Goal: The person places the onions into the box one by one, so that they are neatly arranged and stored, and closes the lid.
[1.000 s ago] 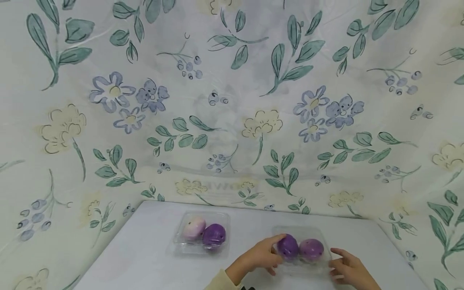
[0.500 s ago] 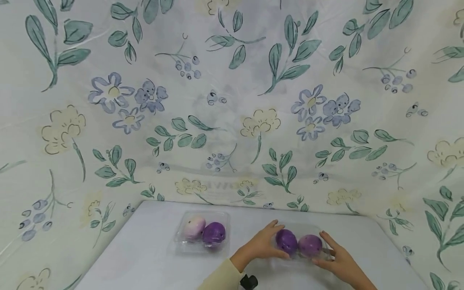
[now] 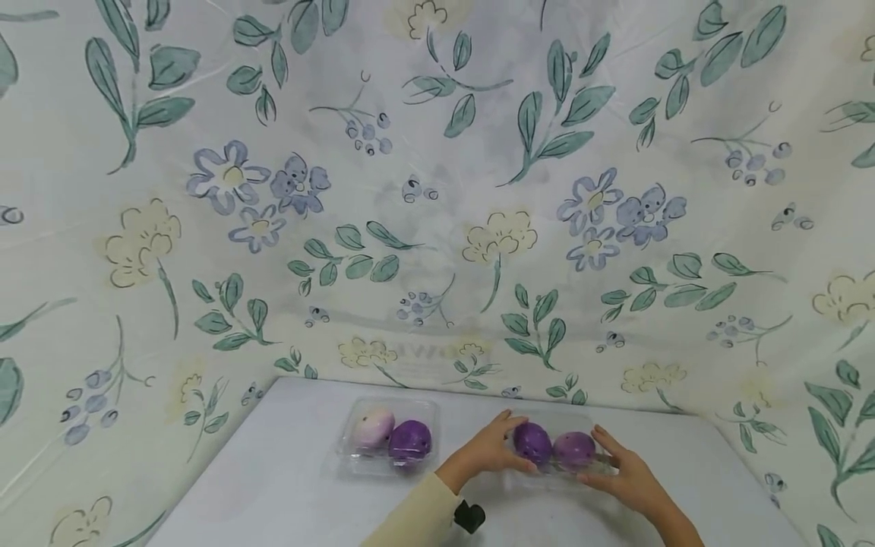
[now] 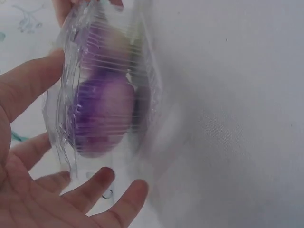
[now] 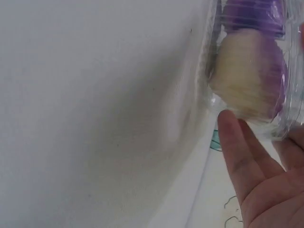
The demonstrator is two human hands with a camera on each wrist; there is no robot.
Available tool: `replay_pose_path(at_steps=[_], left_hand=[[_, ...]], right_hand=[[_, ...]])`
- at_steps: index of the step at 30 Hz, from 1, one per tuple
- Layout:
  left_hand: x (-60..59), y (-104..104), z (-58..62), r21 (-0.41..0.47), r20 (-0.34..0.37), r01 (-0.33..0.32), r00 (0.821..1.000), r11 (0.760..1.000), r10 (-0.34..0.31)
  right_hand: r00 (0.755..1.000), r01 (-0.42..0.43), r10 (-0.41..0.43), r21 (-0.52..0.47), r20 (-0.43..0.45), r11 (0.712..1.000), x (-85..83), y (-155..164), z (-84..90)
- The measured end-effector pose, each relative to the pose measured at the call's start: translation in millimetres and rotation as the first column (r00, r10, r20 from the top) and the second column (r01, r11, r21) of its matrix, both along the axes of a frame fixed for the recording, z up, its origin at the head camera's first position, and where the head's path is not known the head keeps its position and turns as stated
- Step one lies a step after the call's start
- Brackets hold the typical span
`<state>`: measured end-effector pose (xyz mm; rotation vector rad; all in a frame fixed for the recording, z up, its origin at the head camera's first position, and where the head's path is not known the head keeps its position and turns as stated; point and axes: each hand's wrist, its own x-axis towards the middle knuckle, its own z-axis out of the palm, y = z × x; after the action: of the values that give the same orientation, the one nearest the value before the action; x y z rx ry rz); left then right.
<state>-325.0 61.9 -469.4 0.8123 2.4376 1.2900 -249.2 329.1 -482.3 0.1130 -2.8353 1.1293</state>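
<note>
A clear plastic clamshell box [image 3: 563, 420] holds two round, purple vegetable-like things with small dark dots. The darker one [image 3: 532, 444] lies on the left, the paler one [image 3: 574, 449] on the right. My left hand [image 3: 488, 448] grips the box's left end, thumb [image 4: 33, 85] on one side and several fingers spread beneath and behind. From the right end, my right hand [image 3: 629, 475] holds it between thumb and fingers. Through the plastic in the right wrist view, the near piece [image 5: 247, 76] shows cream on one side and purple on the other.
A second clear clamshell box [image 3: 425, 409] stands to the left on the white table [image 3: 273, 471], with one pale pink and one deep purple piece inside. A flower-patterned cloth [image 3: 437, 228] hangs behind the table. A small black object [image 3: 469, 516] sits by my left wrist.
My right hand has come from beside the box to grip its right end, and my left hand has adjusted its hold. The box has shifted slightly left and away from me.
</note>
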Motion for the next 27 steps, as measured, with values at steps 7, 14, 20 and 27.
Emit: replay_pose_path(at_steps=[7, 14, 20, 27], left_hand=[[-8.8, -0.3, -3.0, 0.010, 0.059, -0.011, 0.998, 1.000, 0.010], [-15.2, 0.5, -2.4, 0.000, 0.044, -0.007, 0.999, 1.000, 0.007], [-11.8, -1.9, -1.6, 0.001, 0.047, -0.007, 0.999, 1.000, 0.007], [-10.2, -5.1, 1.9, -0.049, 0.008, -0.009, 1.000, 0.999, 0.010]], right_hand=[[0.999, 0.038, -0.032, -0.138, 0.044, 0.990, -11.7, 3.6, -0.3], [0.992, 0.093, -0.063, -0.291, 0.114, 0.952, -14.2, 2.9, -5.0], [0.994, 0.080, -0.052, -0.331, 0.092, 0.940, -14.7, -0.3, -10.5], [0.997, 0.058, -0.039, -0.327, 0.064, 0.943, -12.8, -3.9, -10.1]])
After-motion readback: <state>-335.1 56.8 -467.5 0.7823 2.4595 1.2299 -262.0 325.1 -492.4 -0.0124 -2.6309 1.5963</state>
